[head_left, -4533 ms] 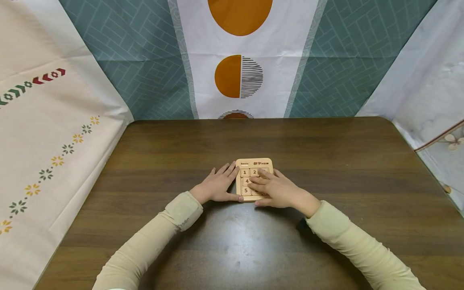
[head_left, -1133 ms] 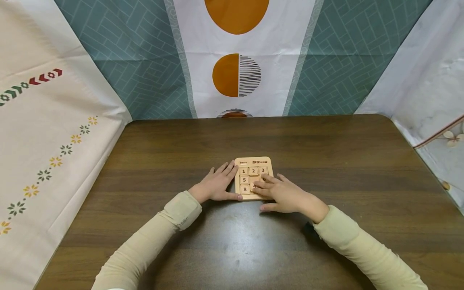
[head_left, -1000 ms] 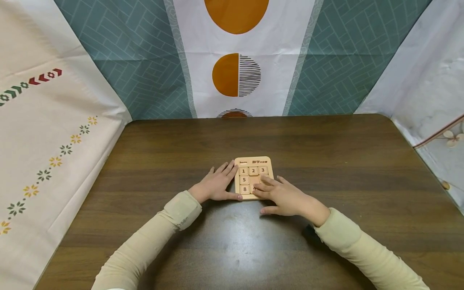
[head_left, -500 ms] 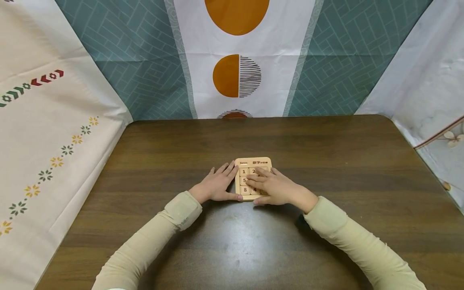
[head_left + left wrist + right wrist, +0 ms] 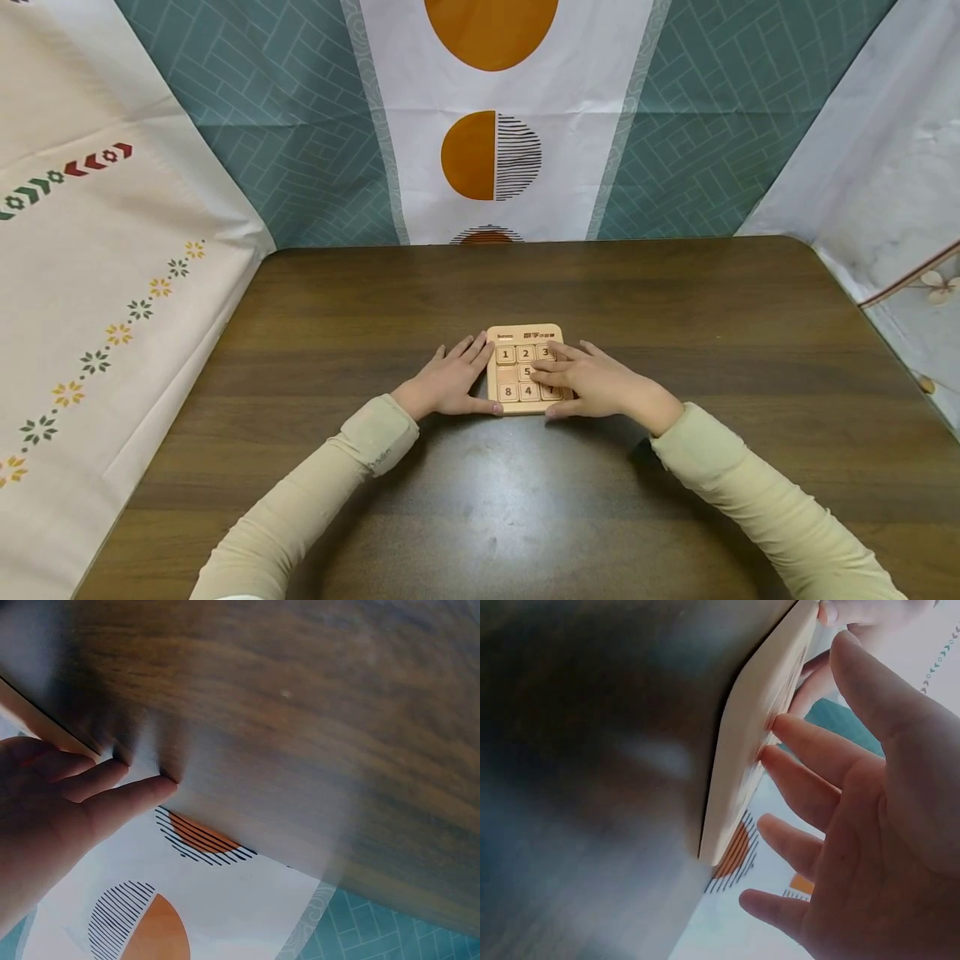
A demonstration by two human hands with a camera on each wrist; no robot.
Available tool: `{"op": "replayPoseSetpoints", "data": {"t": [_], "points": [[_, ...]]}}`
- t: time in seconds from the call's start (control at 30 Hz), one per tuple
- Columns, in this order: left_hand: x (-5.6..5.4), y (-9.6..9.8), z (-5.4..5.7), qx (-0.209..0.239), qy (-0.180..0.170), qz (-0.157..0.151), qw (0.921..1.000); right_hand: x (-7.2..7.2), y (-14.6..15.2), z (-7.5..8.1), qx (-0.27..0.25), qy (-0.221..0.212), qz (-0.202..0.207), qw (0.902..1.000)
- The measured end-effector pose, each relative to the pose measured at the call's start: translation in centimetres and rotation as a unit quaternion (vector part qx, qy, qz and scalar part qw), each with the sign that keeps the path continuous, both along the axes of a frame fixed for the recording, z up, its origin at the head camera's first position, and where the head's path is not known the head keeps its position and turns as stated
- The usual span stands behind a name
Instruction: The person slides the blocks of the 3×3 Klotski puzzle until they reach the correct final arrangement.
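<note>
A wooden number sliding puzzle (image 5: pixel 517 337) lies flat on the table. In the head view its top row reads 1, 2, 3 and its bottom row 8, 4, 7. The tile marked 5 (image 5: pixel 527 372) sits mid-board, with the bare slot (image 5: pixel 507 373) at its left. My left hand (image 5: pixel 448 385) rests spread at the puzzle's left side, thumb by the lower left corner. My right hand (image 5: pixel 600 387) reaches in from the right, fingers extended over the tiles, hiding the right end of the middle row. In the right wrist view two fingertips (image 5: pixel 778 726) touch the puzzle's face.
The brown wooden table (image 5: pixel 375 308) spreads around the puzzle, with its far edge against a patterned cloth (image 5: pixel 675 167). White cloths hang at the left (image 5: pixel 90 275) and right (image 5: pixel 885 150) sides.
Tile 5 has slid right from the middle row's left slot to its centre, leaving that left slot bare. My right hand has shifted right; the left hand has stayed put.
</note>
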State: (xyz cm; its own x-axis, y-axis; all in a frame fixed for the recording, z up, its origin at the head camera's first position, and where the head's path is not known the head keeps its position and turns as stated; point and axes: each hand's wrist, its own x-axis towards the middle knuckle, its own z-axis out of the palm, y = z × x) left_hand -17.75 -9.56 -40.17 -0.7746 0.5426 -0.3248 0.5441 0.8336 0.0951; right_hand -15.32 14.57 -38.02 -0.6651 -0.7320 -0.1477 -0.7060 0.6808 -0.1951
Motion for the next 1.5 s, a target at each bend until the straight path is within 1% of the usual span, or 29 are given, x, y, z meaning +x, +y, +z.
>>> {"op": "replayPoseSetpoints", "data": {"t": [0.07,0.17,0.27,0.33,0.43,0.57,0.67,0.77,0.87,0.97,1.07,1.17,1.3,1.5], "points": [[0.0,0.0,0.0,0.002,0.0,0.001,1.0,0.2,-0.1,-0.1,-0.004,0.012,0.013,0.9998],[0.0,-0.1,0.0,0.001,0.001,0.0,1.0,0.6,-0.7,-0.3,-0.011,0.027,0.049,0.9984],[0.0,-0.1,0.1,0.002,0.0,0.0,1.0,1.0,-1.5,-0.5,-0.014,0.03,0.084,0.9959],[0.0,0.0,0.1,0.003,-0.001,-0.001,1.0,1.0,-1.9,-0.5,-0.012,0.029,0.092,0.9953],[0.0,0.0,0.2,0.005,-0.003,0.0,1.0,0.7,-2.4,-0.5,-0.002,0.025,0.084,0.9962],[0.0,0.0,0.1,0.003,-0.004,0.0,1.0,-0.4,-2.6,-0.4,0.013,0.02,0.069,0.9974],[-0.1,0.0,0.0,0.003,-0.003,-0.001,1.0,-1.2,-2.7,-0.5,0.015,0.014,0.064,0.9978],[-0.1,0.0,-0.1,0.004,0.0,-0.004,1.0,-1.4,-2.5,-0.6,0.009,0.01,0.063,0.998],[-0.1,-0.1,-0.2,0.004,0.002,-0.004,1.0,-1.1,-2.0,-0.4,0.0,0.009,0.064,0.9979],[-0.1,-0.1,-0.3,0.004,0.003,-0.003,1.0,-0.3,-1.2,0.0,-0.006,0.009,0.066,0.9978],[-0.1,-0.1,-0.3,0.002,0.004,-0.002,1.0,0.7,-0.5,0.3,-0.006,0.019,0.073,0.9972],[-0.1,-0.1,-0.3,0.001,0.005,-0.002,1.0,1.2,0.0,0.1,-0.009,0.029,0.076,0.9967],[-0.1,-0.1,-0.1,0.001,0.005,-0.003,1.0,1.4,-0.1,-0.3,-0.017,0.036,0.077,0.9962],[0.0,0.0,-0.2,0.003,0.005,-0.003,1.0,1.5,-1.3,-0.7,-0.014,0.043,0.089,0.995]]}}
